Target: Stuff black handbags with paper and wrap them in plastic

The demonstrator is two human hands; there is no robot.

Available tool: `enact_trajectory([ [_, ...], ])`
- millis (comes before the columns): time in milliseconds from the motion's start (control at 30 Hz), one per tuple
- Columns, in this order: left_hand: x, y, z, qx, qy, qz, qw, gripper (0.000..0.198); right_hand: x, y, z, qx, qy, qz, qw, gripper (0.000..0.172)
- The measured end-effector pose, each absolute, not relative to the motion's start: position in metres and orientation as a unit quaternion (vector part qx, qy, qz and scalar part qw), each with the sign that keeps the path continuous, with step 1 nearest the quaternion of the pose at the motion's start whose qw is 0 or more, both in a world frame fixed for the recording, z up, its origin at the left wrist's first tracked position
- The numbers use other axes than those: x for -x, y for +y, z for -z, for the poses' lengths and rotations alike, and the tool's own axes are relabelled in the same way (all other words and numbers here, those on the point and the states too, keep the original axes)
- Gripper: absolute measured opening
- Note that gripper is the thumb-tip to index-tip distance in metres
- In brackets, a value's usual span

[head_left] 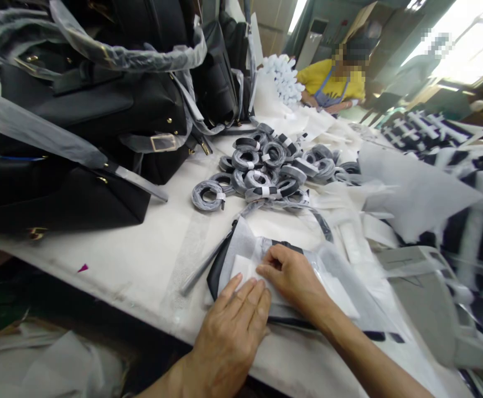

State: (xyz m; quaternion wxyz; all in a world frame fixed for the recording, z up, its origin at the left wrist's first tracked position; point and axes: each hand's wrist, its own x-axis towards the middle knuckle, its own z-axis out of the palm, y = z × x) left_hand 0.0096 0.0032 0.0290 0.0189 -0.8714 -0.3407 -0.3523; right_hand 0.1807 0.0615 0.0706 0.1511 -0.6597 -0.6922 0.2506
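Note:
A black handbag (218, 268) lies flat near the table's front edge, mostly covered by translucent wrapping. On its upper side rests a folded white packing sheet (244, 266). My left hand (235, 326) lies flat on the sheet and bag, fingers stretched out. Just to the right, my right hand (293, 273) has its fingers curled into a pinch at the sheet's edge; the fingertips partly hide what they hold. The bag's wrapped handle (322, 224) arches out behind it. A grey-wrapped strip (206, 265) sticks out to its left.
Black handbags (92, 110) with wrapped handles crowd the left. Several coiled straps (258, 177) are heaped mid-table. White sheets (411, 188) and a grey bag-shaped piece (419, 293) lie at the right. A person in yellow (332, 83) is at the far side.

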Motion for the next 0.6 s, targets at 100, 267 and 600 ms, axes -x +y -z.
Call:
enact_trajectory([
  [100,-0.013,-0.001,-0.024,0.871,-0.348,0.344,0.04,0.03,-0.177,0.066,-0.072,0.674,-0.685,-0.24,0.139,0.013],
  [267,-0.013,0.0,-0.022,0.87,-0.349,0.346,0.037,0.03,-0.185,0.071,-0.083,0.683,-0.666,-0.226,0.194,0.009],
  [600,-0.009,0.002,-0.024,0.875,-0.332,0.35,0.043,0.03,-0.413,-0.06,-0.167,0.888,-0.399,0.051,0.224,0.038],
])
